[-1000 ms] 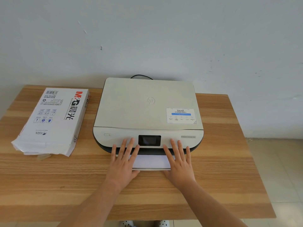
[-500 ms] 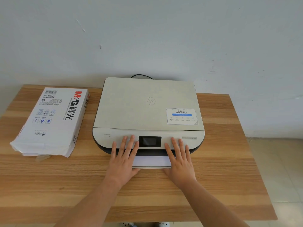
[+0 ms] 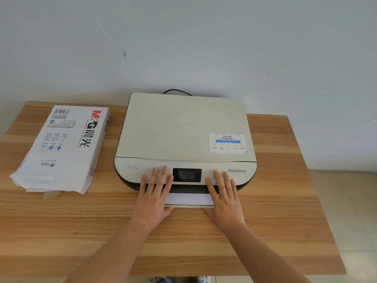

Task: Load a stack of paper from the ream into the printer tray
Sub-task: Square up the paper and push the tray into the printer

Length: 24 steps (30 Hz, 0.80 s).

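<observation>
Both hands flat at the printer's near edge

Left hand and right hand, fingers straight, press the tray holding paper at the printer; ream far left on the surface.

Left hand and right hand lie flat, side by side, fingers straight
</observation>
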{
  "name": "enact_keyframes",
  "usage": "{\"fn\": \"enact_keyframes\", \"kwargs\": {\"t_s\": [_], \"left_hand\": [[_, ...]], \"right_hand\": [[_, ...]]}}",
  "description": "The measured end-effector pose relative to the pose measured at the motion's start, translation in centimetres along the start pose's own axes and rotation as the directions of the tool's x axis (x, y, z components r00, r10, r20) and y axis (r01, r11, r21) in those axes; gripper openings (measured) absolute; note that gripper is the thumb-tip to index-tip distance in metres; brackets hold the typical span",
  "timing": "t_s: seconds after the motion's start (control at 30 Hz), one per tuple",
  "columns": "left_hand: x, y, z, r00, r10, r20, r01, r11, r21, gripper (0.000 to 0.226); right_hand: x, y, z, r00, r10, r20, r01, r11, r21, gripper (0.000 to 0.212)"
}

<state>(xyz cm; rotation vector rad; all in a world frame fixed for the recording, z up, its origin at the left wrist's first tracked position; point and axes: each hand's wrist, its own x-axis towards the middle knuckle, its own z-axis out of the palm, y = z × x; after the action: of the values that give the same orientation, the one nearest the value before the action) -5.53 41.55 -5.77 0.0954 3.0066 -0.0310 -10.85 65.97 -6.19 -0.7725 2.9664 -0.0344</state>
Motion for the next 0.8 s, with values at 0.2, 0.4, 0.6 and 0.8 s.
{"fn": "enact_keyframes", "kwargs": {"t_s": [0.2, 0.4, 0.6, 0.8], "left_hand": [[0.0, 0.1, 0.2, 1.000, -0.006, -0.007, 0.006, 1.000, -0.019, 0.114], [0.0, 0.0, 0.5, 0.999, -0.001, -0.040, 0.000, 1.000, -0.031, 0.109], [0.2, -0.1, 0.9, 0.998, -0.002, -0.055, 0.000, 1.000, -0.032, 0.110], [0.2, -0.1, 1.0, 0.996, -0.001, -0.084, -0.002, 0.999, -0.034, 0.109]], "right_hand": [[0.0, -0.1, 0.3, 1.000, 0.003, -0.015, -0.003, 1.000, -0.004, 0.102], [0.2, -0.2, 0.7, 1.000, 0.012, -0.025, -0.013, 1.000, -0.005, 0.102], [0.3, -0.2, 1.0, 0.999, 0.016, -0.049, -0.016, 1.000, -0.001, 0.100], [0.2, 0.0, 1.3, 0.997, 0.004, -0.075, -0.004, 1.000, -0.005, 0.094]]}}
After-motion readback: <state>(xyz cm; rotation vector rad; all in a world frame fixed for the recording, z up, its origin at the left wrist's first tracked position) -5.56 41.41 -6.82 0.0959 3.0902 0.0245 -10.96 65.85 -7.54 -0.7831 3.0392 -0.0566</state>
